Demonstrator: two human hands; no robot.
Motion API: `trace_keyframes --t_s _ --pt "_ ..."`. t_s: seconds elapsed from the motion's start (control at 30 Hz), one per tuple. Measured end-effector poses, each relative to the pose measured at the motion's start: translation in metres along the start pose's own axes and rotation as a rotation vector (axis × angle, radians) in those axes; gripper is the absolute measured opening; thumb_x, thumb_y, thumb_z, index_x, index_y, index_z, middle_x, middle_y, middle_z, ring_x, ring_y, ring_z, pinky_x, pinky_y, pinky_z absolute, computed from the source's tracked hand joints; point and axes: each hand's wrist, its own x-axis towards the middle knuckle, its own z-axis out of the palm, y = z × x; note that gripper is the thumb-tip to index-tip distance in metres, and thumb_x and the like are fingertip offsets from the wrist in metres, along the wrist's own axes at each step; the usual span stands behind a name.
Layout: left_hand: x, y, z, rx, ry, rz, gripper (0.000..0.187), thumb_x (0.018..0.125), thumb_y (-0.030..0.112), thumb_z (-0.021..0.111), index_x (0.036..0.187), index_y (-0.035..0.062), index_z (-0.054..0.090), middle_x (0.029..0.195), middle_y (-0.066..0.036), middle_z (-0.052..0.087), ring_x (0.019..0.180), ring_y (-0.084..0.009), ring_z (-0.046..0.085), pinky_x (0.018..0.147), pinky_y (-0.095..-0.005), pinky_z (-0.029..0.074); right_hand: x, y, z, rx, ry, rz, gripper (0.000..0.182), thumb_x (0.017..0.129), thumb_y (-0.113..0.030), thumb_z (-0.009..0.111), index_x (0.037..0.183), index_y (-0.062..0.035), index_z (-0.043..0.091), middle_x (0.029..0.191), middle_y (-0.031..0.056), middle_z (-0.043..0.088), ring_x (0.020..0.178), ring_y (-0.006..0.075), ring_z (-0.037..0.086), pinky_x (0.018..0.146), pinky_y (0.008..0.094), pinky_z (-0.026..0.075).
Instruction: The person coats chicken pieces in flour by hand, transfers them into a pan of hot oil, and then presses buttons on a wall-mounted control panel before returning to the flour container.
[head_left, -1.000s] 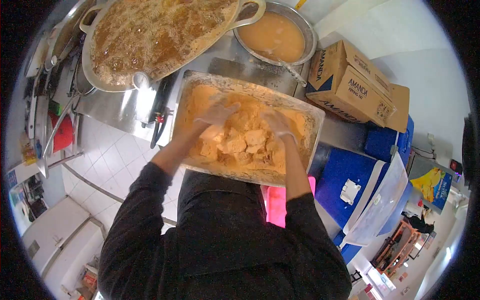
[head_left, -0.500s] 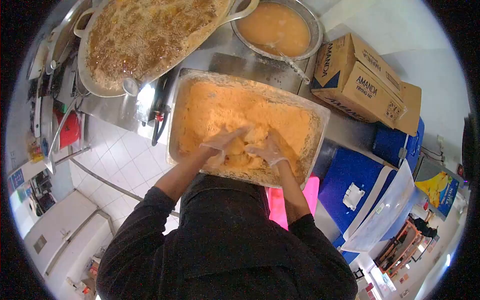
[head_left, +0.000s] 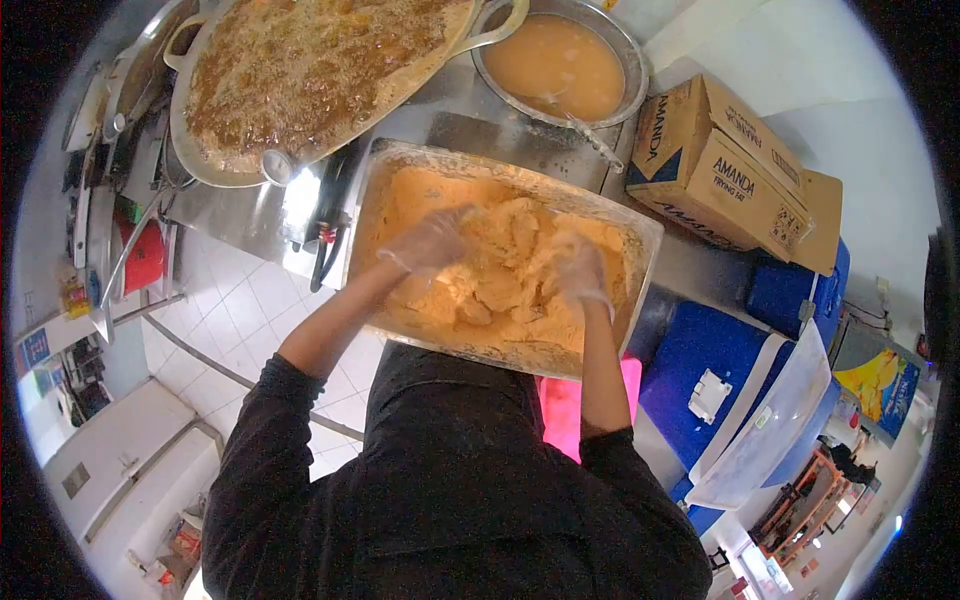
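A rectangular metal tray (head_left: 645, 275) holds orange breading flour (head_left: 400, 190) with several coated pieces (head_left: 495, 290), which look like chicken, heaped in the middle. My left hand (head_left: 428, 243), in a clear plastic glove, is over the tray's left half, fingers stretched toward the heap and nothing seen in them. On the heap's right side is my right hand (head_left: 582, 270), also gloved; its fingers are smeared by motion and partly lost against the flour, so any hold on a piece cannot be made out.
Beyond the tray, a large two-handled pan (head_left: 225, 175) of bubbling oil stands at upper left. A metal bowl (head_left: 640, 80) of cloudy orange liquid has a utensil (head_left: 598, 140) leaning in it. A cardboard box (head_left: 725, 170), blue cooler boxes (head_left: 690, 350) and a pink container (head_left: 560, 410) are at right.
My hands have moved apart, the left one up and left, the right one to the right and slightly up. More coated pieces now show between them, and the flour is heaped higher.
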Motion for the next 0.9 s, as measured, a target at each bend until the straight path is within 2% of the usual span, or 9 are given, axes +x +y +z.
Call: trace_keyframes --t_s 0.03,0.17,0.3,0.37,0.47,0.57,0.7,0.77,0.9 --pt "0.004 -0.001 -0.007 -0.081 0.042 -0.038 0.048 0.099 0.038 0.047 0.128 0.001 0.053 0.118 -0.023 0.065 0.109 -0.0364 0.062 0.094 -0.0424 0.05 0.012 -0.015 -0.012 0.292 -0.001 0.264 0.055 0.092 -0.03 0.062 0.135 0.0015 0.05 0.131 0.0258 0.057 0.123 0.0361 0.055 0.104 0.0429 0.043" --pt "0.08 -0.045 0.051 0.113 -0.051 0.035 0.048 0.091 0.026 0.054 0.134 0.0048 0.048 0.118 -0.022 0.061 0.107 -0.0396 0.059 0.093 -0.0475 0.046 0.094 0.013 0.056 0.157 0.036 0.078 0.054 0.094 -0.038 0.059 0.126 0.0044 0.057 0.126 0.0249 0.061 0.122 0.0354 0.055 0.103 0.0445 0.043" --pt "0.071 -0.036 0.069 0.318 0.051 0.301 0.051 0.088 0.022 0.057 0.136 0.0059 0.047 0.119 -0.024 0.059 0.101 -0.0387 0.057 0.09 -0.0488 0.045 0.046 -0.035 0.045 -0.406 -0.394 0.053 0.066 0.088 -0.05 0.063 0.125 0.0037 0.057 0.129 0.0255 0.058 0.124 0.0371 0.053 0.105 0.0479 0.04" --pt "0.033 -0.035 0.05 0.041 -0.202 0.225 0.055 0.105 0.045 0.031 0.14 0.0047 0.044 0.134 -0.027 0.054 0.126 -0.0422 0.05 0.113 -0.0461 0.032 0.001 -0.012 0.034 -0.605 -0.316 -0.5 0.063 0.088 -0.052 0.061 0.12 0.003 0.057 0.119 0.028 0.058 0.116 0.0407 0.054 0.104 0.0491 0.041" --pt "-0.019 -0.013 0.011 -0.004 -0.038 -0.064 0.076 0.096 0.06 0.043 0.144 0.0019 0.039 0.139 -0.026 0.051 0.128 -0.04 0.05 0.113 -0.045 0.032 -0.036 0.015 0.015 -0.359 0.098 -0.413 0.08 0.077 -0.055 0.074 0.129 0.0024 0.052 0.123 0.0252 0.058 0.117 0.0406 0.054 0.105 0.0481 0.039" --pt "-0.008 -0.044 0.073 -0.242 0.042 -0.268 0.092 0.086 0.067 0.057 0.145 -0.001 0.038 0.14 -0.024 0.051 0.129 -0.0367 0.05 0.112 -0.0445 0.035 -0.02 0.038 0.05 -0.319 0.138 -0.219 0.102 0.064 -0.055 0.085 0.139 0.0001 0.043 0.131 0.0221 0.056 0.123 0.0389 0.051 0.107 0.0453 0.039" --pt "0.017 -0.042 0.129 -0.585 0.022 -0.191 0.091 0.08 0.056 0.073 0.144 0.0005 0.04 0.135 -0.019 0.057 0.126 -0.0302 0.053 0.108 -0.0429 0.04 -0.017 0.022 0.098 -0.101 0.036 -0.158 0.108 0.063 -0.048 0.088 0.145 -0.002 0.036 0.137 0.022 0.052 0.126 0.0363 0.052 0.105 0.0435 0.042" --pt "0.007 0.001 0.074 -0.865 -0.035 0.012 0.08 0.085 0.044 0.075 0.146 0.0055 0.04 0.133 -0.017 0.059 0.126 -0.0265 0.053 0.111 -0.042 0.037 0.002 0.036 0.115 0.132 -0.131 -0.065 0.099 0.066 -0.035 0.088 0.145 0.0 0.038 0.143 0.0251 0.048 0.126 0.0389 0.052 0.105 0.0441 0.043" --pt "-0.006 0.026 0.028 -0.78 -0.075 -0.061 0.087 0.081 0.041 0.079 0.148 0.007 0.036 0.133 -0.016 0.059 0.127 -0.0287 0.053 0.11 -0.0427 0.039 -0.016 -0.006 0.061 0.108 -0.265 -0.032 0.092 0.067 -0.033 0.089 0.142 -0.0046 0.044 0.14 0.0179 0.053 0.124 0.033 0.055 0.103 0.0435 0.046"
